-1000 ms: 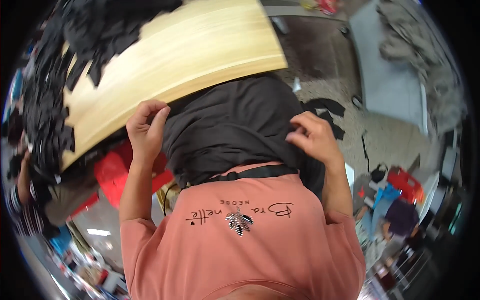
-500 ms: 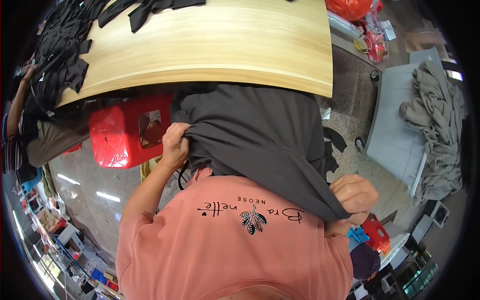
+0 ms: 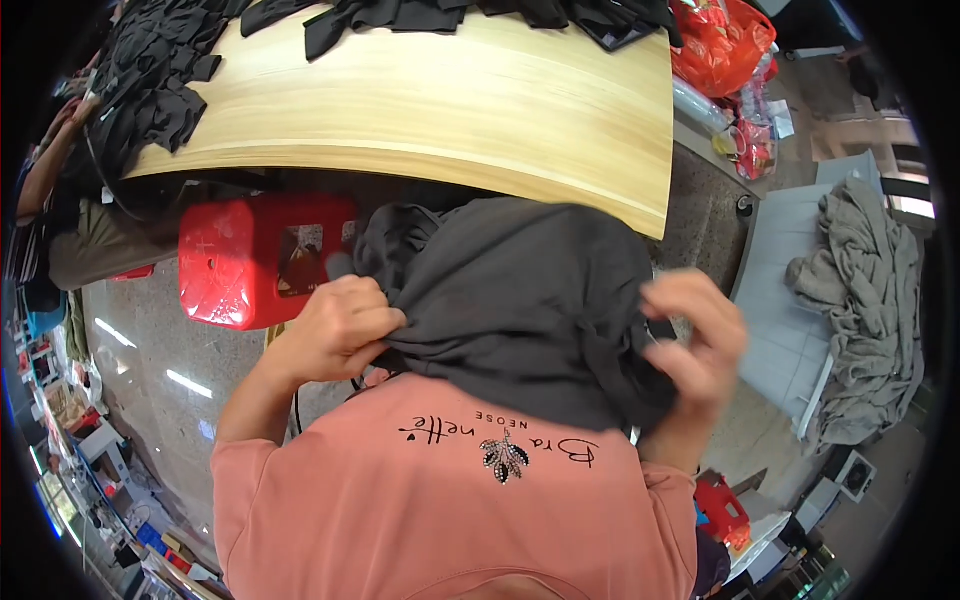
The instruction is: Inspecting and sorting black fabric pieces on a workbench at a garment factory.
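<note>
1. Here's the dark cloth [image 3: 500, 290], bunched across the person's lap, between the pink shirt [image 3: 450, 520] and the near edge of the wooden table [image 3: 480, 110]. The lap seems to carry most of its weight, so the hands needn't.

2. Left hand [image 3: 345, 325] now: thumb and fingers pinched together on the cloth's left side, folds running away from the grip. That hold probably anchors this side.

3. Over to the right hand [image 3: 700, 335], at the cloth's right side and blurred. Thumb and forefinger stand apart, fingers half curled, no clear pinch; whether a fingertip touches the fabric, I can't tell. The spread between the two hands likely keeps the width of cloth within reach.

4. Up on the table, dark fabric pieces [image 3: 400, 14] lie along the far edge, well apart from the lap, perhaps put there to leave working room in front.

5. To the left, a red stool [image 3: 215, 265] sits just beside the lap; at far right, grey fabric [image 3: 865, 320] lies heaped on a pale panel [image 3: 775, 270], which seems to keep it off the floor.
</note>
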`<state>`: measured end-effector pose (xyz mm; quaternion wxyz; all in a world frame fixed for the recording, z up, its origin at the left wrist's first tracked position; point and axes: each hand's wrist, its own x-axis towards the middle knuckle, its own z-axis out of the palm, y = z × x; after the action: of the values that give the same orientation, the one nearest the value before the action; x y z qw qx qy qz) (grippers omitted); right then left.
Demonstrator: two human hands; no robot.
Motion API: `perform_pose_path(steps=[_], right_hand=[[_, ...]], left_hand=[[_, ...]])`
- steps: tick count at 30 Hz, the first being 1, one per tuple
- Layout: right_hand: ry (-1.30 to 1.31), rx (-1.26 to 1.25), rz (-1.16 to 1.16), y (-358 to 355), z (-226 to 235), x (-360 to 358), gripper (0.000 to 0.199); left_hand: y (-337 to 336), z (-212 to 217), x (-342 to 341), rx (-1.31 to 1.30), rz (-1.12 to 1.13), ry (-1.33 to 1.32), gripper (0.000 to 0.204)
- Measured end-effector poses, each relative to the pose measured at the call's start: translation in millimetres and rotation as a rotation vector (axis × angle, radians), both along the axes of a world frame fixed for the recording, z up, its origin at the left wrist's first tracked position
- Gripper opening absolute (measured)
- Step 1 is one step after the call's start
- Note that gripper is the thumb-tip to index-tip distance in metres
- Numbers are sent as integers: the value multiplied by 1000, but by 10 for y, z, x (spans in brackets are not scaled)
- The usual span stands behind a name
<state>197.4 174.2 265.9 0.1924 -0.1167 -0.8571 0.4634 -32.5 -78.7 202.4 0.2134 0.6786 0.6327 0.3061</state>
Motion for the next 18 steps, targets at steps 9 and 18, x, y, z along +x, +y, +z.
perform_pose_path(steps=[9,18], right_hand=[[-75,640,586,-564,-1378,-1311,22],[-98,640,547,-653,-1511,-1316,19]], left_hand=[[-168,-117,164,-155,-69,-45,17],[47,-605,-172,-303,529,-576,20]])
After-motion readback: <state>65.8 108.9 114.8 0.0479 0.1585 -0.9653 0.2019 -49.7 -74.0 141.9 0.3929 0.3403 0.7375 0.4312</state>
